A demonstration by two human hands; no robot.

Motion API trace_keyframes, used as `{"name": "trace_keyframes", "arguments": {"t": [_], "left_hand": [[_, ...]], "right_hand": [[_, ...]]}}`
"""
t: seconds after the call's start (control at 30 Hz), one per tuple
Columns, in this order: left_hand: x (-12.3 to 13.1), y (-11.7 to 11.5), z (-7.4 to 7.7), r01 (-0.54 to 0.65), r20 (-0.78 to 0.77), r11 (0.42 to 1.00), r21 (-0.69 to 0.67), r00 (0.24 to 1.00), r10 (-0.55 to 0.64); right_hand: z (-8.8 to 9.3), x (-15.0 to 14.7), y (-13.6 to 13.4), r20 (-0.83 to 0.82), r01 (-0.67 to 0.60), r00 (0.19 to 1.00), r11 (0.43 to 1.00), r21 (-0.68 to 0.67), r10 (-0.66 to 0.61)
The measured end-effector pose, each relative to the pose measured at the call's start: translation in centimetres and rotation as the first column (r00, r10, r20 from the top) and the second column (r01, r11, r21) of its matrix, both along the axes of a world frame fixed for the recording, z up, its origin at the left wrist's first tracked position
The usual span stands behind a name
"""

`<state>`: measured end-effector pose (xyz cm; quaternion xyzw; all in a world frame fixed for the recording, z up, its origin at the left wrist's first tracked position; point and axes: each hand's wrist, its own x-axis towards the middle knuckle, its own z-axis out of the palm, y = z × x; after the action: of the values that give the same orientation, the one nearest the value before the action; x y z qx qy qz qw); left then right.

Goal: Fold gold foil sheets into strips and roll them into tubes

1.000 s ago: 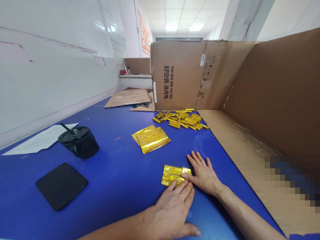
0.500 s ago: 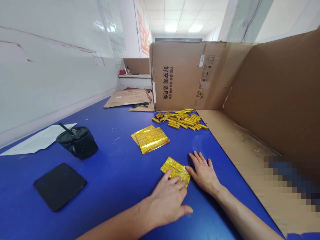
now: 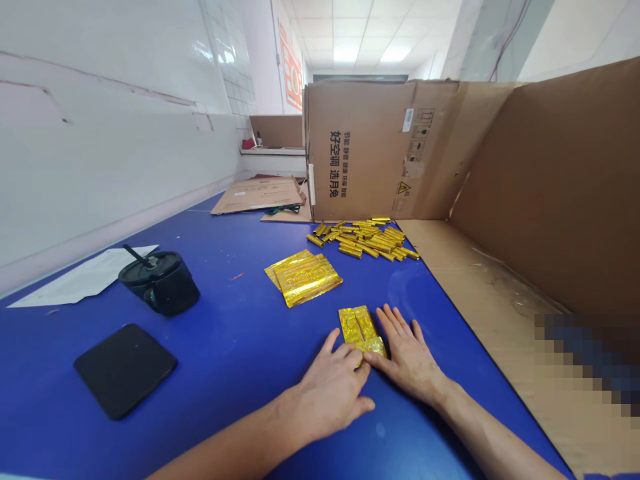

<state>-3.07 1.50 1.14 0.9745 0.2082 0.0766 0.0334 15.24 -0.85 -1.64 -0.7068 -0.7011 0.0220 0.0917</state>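
Head view is looking along a long blue work table (image 3: pixel 240 373) running beside a white tiled wall (image 3: pixel 100 133), with a printed cardboard carton (image 3: pixel 370 153) standing at the far end and a large cardboard sheet (image 3: pixel 540 200) rising along the right side. At upper centre, a heap of gold foil sticks (image 3: pixel 365 239) is lying near the foot of the carton, and just below it a stack of flat gold foil packets (image 3: pixel 305 279) is resting on the blue surface. Toward the left, a black lidded cup with a straw (image 3: pixel 160 283) is standing beside a white paper sheet (image 3: pixel 85 280), while a black pad (image 3: pixel 125 370) is lying nearer the person. At lower centre, a folded gold foil packet (image 3: pixel 360 330) is sitting between the hands, having just swung round to run lengthwise away from the person. The left hand (image 3: pixel 327 390) and right hand (image 3: pixel 407 357) are lying spread and palm down, not pinching, with the left fingertips (image 3: pixel 356 357) and right thumb (image 3: pixel 373 358) pressing against the packet's near end.
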Motion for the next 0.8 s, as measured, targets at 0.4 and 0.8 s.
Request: {"name": "trace_keyframes", "arguments": {"t": [0.4, 0.8], "left_hand": [[-0.1, 0.0, 0.2, -0.009, 0.007, 1.0, -0.012, 1.0, 0.01], [-0.8, 0.9, -0.4, -0.075, -0.011, 0.997, 0.021, 0.997, 0.076]], "right_hand": [[-0.6, 1.4, 1.3, 0.066, 0.213, 0.975, 0.977, -0.006, -0.212], [0.3, -0.5, 0.4, 0.06, 0.063, 0.996, 0.995, 0.083, -0.068]]}}
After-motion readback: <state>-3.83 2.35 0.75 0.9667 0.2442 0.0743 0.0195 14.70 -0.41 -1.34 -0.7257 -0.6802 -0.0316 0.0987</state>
